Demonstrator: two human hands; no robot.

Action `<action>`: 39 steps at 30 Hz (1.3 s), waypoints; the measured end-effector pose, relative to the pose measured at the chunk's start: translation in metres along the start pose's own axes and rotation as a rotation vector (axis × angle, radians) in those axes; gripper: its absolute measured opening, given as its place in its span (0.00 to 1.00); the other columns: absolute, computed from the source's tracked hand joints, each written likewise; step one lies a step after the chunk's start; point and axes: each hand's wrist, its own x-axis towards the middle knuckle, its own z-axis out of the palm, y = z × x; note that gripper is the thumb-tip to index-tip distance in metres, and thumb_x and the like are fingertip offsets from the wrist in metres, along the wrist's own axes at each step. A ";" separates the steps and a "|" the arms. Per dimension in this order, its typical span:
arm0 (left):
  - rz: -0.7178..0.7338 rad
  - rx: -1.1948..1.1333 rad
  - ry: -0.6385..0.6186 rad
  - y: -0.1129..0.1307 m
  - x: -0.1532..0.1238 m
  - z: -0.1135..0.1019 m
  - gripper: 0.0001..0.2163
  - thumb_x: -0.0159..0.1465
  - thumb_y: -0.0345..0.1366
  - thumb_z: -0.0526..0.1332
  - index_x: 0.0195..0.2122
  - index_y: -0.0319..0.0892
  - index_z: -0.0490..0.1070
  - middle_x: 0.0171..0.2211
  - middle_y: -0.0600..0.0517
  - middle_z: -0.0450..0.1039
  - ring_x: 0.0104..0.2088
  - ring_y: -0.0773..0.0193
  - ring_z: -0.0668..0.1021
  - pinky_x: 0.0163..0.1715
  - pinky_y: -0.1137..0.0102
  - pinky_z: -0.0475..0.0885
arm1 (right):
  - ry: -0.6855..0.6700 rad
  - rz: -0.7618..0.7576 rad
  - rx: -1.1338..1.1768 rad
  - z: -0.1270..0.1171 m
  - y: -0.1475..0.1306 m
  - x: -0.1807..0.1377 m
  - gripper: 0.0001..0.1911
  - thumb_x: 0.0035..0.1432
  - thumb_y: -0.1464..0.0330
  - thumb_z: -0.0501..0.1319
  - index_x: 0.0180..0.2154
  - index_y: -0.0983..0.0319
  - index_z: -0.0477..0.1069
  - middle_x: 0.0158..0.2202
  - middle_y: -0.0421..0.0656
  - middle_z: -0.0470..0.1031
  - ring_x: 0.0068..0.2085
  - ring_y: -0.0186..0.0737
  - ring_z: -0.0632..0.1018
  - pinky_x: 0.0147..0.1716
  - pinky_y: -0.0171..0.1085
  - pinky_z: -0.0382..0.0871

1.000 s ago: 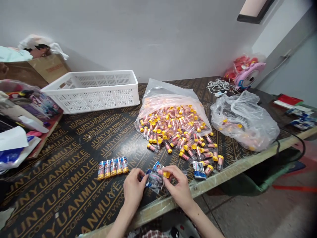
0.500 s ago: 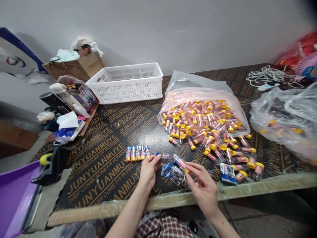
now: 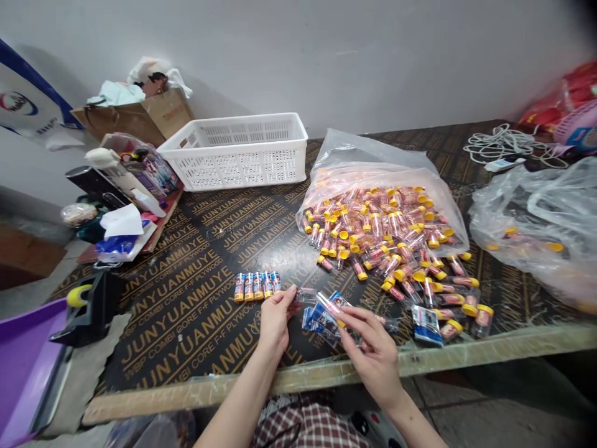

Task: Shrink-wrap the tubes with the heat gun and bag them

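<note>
My left hand [image 3: 276, 316] pinches a small clear plastic sleeve [image 3: 306, 295] between thumb and fingers. In my right hand [image 3: 372, 341] is a slim clear tube with a yellow cap [image 3: 329, 305], gripped by its capped end. The tube's other end points at the sleeve, close beside it; whether they touch I cannot tell. Under the tube lies a small heap of blue printed clear sleeves [image 3: 318, 318]. Left of my left hand, several blue-wrapped tubes [image 3: 258, 286] stand in a neat row. A big pile of yellow-capped tubes [image 3: 377, 224] spreads to the right.
The pile spills from a clear plastic bag [image 3: 373, 152]. A white basket [image 3: 245, 171] stands at the back. To the right are another plastic bag [image 3: 536, 230] and a coiled white cable [image 3: 508, 142]. A tape dispenser [image 3: 91, 305] and a purple tray [image 3: 32, 367] are left.
My right hand has moved slightly left with the tube, bringing its end nearer the sleeve. My left hand keeps its pinch. The whole view has shifted a little.
</note>
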 end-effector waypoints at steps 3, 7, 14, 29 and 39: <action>0.053 0.008 -0.058 -0.002 -0.002 0.000 0.19 0.43 0.48 0.70 0.25 0.36 0.74 0.23 0.53 0.73 0.24 0.70 0.73 0.26 0.74 0.70 | -0.116 -0.018 0.041 0.001 -0.001 0.000 0.18 0.58 0.74 0.56 0.48 0.52 0.71 0.45 0.45 0.71 0.46 0.42 0.74 0.46 0.44 0.70; 0.014 -0.017 -0.220 0.003 -0.010 0.003 0.19 0.46 0.45 0.70 0.35 0.38 0.73 0.29 0.52 0.75 0.29 0.68 0.75 0.32 0.73 0.72 | -0.185 -0.022 0.059 0.004 0.004 -0.002 0.21 0.60 0.76 0.52 0.51 0.51 0.68 0.47 0.45 0.70 0.48 0.41 0.73 0.47 0.42 0.69; -0.120 0.097 -0.431 0.007 -0.026 0.004 0.20 0.46 0.40 0.71 0.37 0.36 0.73 0.29 0.49 0.76 0.27 0.68 0.76 0.30 0.74 0.72 | -0.126 -0.073 -0.057 0.004 0.012 0.000 0.35 0.54 0.76 0.57 0.61 0.51 0.52 0.53 0.48 0.61 0.53 0.47 0.68 0.51 0.49 0.66; -0.245 0.219 -0.562 -0.003 -0.042 0.009 0.17 0.47 0.44 0.69 0.29 0.34 0.74 0.22 0.52 0.71 0.21 0.71 0.72 0.22 0.77 0.67 | -0.339 -0.059 0.209 0.002 0.014 -0.003 0.45 0.41 0.79 0.56 0.62 0.55 0.47 0.59 0.47 0.58 0.59 0.50 0.63 0.57 0.51 0.60; -0.247 0.218 -0.552 -0.006 -0.044 0.009 0.17 0.48 0.43 0.69 0.31 0.34 0.74 0.23 0.52 0.72 0.22 0.71 0.72 0.23 0.76 0.68 | -0.337 -0.021 0.249 0.005 0.011 -0.004 0.46 0.41 0.80 0.56 0.62 0.53 0.46 0.60 0.47 0.58 0.58 0.49 0.64 0.57 0.50 0.59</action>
